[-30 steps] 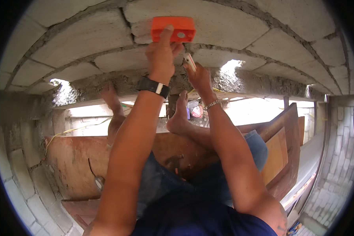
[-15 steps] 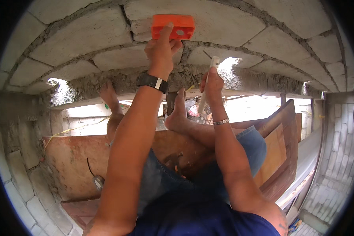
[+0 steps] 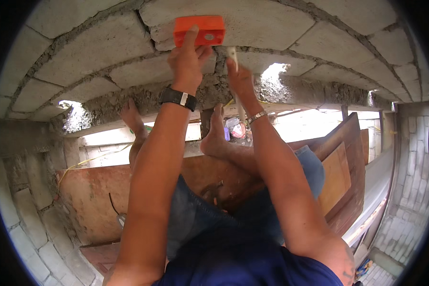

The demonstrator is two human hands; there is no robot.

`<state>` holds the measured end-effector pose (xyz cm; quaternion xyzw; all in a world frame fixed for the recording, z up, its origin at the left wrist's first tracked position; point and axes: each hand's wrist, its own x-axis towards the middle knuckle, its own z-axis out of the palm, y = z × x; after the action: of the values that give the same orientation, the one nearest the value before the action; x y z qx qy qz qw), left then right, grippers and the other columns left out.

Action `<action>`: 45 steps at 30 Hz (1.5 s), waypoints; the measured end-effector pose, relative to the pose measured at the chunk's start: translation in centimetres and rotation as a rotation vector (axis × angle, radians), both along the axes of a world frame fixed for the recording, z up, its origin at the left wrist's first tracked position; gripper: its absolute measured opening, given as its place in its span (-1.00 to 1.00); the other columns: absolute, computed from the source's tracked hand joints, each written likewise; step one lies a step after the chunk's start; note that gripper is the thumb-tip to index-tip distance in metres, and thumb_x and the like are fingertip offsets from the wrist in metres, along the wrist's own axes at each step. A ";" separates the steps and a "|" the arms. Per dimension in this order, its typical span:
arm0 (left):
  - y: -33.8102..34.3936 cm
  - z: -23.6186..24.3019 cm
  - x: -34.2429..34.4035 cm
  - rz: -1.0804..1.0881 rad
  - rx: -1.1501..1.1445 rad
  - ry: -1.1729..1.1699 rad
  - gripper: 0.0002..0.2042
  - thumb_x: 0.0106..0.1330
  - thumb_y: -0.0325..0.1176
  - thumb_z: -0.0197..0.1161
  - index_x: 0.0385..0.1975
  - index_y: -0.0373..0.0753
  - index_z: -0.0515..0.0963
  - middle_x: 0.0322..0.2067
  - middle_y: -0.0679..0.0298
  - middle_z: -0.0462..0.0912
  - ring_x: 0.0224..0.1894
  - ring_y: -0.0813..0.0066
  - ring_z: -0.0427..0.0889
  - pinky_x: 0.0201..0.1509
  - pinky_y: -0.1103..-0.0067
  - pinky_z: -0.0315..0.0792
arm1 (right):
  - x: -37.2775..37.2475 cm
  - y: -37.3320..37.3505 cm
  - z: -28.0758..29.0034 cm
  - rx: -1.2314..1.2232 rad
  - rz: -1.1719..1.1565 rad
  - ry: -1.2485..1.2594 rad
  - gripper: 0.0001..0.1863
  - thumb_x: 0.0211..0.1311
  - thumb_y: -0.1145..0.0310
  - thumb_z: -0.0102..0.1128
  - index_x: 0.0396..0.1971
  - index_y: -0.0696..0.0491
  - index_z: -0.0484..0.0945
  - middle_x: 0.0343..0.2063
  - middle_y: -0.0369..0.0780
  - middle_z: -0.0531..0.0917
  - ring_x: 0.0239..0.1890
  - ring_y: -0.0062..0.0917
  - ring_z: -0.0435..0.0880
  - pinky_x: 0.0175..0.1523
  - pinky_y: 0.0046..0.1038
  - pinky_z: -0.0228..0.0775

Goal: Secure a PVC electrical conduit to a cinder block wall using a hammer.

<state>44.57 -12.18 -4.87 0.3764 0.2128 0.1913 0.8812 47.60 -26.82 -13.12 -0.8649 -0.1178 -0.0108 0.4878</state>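
My left hand (image 3: 188,66), with a dark watch on the wrist, grips an orange plastic electrical box (image 3: 199,29) against the block wall. One finger stretches up over the box's lower side, beside a round hole. Just to the right, my right hand (image 3: 241,78) is wrapped round a pale, stick-like tool (image 3: 232,55). The tool's top end is close to the wall, below the box's right corner; its lower end hangs under the fist. Motion blurs this hand slightly, and I cannot make out the tool's tip.
The light block wall (image 3: 267,28) has rough mortar joints and a ragged hole (image 3: 275,76) on the right. My bare feet rest near its base. Wooden boards (image 3: 95,200) lie beneath me, with a hammer-like tool (image 3: 212,190) between my legs. A wooden panel (image 3: 341,167) leans at right.
My right hand has moved left with the pale tool, closer to the box. The box and my left hand appear slightly further left as the view shifts.
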 end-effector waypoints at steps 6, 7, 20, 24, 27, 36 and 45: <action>4.4 2.4 -6.2 -0.155 -0.042 0.080 -0.45 0.19 -0.05 0.24 0.05 -0.32 0.32 -0.03 0.02 0.45 -0.01 0.14 0.50 0.14 0.22 0.41 | -8.9 -1.1 -0.1 0.552 -0.142 0.608 -0.40 0.31 -0.19 -0.11 -0.58 0.10 0.45 -0.73 -0.23 0.49 -0.70 -0.51 0.49 -0.56 -0.46 0.33; 4.7 3.3 -7.7 -0.273 -0.036 0.055 -0.42 0.19 -0.05 0.22 0.10 -0.32 0.30 0.03 0.01 0.42 0.06 0.12 0.46 0.18 0.19 0.37 | -10.2 -1.0 0.7 0.564 -0.145 0.600 -0.40 0.31 -0.19 -0.11 -0.58 0.10 0.45 -0.73 -0.23 0.49 -0.70 -0.51 0.49 -0.56 -0.46 0.33; 1.4 4.8 -33.3 -0.604 -0.038 -0.177 -0.20 -0.05 -0.11 0.37 0.19 -0.38 0.23 0.08 0.11 0.43 0.09 0.28 0.48 0.15 0.39 0.40 | -23.0 1.3 14.9 0.679 0.495 0.454 -0.60 0.25 0.06 0.18 -0.38 0.17 0.53 -0.55 -0.33 0.57 -0.58 -0.76 0.47 -0.50 -0.63 0.34; 2.1 6.8 -35.5 -0.665 0.107 -0.137 -0.22 -0.10 -0.14 0.37 0.17 -0.37 0.26 0.05 0.13 0.46 0.08 0.31 0.48 0.12 0.41 0.41 | -24.6 2.0 14.8 0.646 0.598 0.428 -0.60 0.25 0.06 0.18 -0.39 0.17 0.53 -0.52 -0.32 0.59 -0.53 -0.75 0.50 -0.44 -0.64 0.35; 2.2 7.3 -36.4 -0.637 0.245 -0.093 -0.22 -0.06 -0.12 0.35 0.18 -0.38 0.25 0.04 0.13 0.46 0.08 0.34 0.48 0.13 0.42 0.38 | -25.4 2.4 14.3 0.630 0.615 0.379 -0.62 0.28 0.09 0.15 -0.37 0.18 0.53 -0.51 -0.30 0.60 -0.49 -0.70 0.53 -0.39 -0.61 0.39; 2.9 4.4 -25.2 -0.211 0.035 0.113 -0.50 0.16 0.00 0.29 0.00 -0.17 0.43 -0.12 0.24 0.53 -0.11 0.38 0.56 -0.06 0.45 0.44 | -18.1 -4.9 13.0 0.880 0.140 0.278 -0.60 0.41 0.09 -0.09 -0.17 0.19 0.44 -0.57 -0.22 0.52 -0.54 -0.53 0.54 -0.38 -0.45 0.50; -0.5 1.4 -7.8 -0.199 -0.005 0.039 -0.55 0.15 -0.08 0.35 -0.06 -0.20 0.44 -0.19 0.21 0.53 -0.15 0.30 0.58 -0.09 0.42 0.52 | -19.2 -6.2 7.5 0.535 -0.020 0.459 -0.51 0.38 -0.04 -0.11 -0.22 0.17 0.45 -0.69 -0.31 0.42 -0.72 -0.65 0.37 -0.63 -0.61 0.25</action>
<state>36.72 -12.68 -3.42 0.3970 0.1918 0.0950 0.8925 28.35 -33.00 -5.59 -0.6875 0.0105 0.1486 0.7107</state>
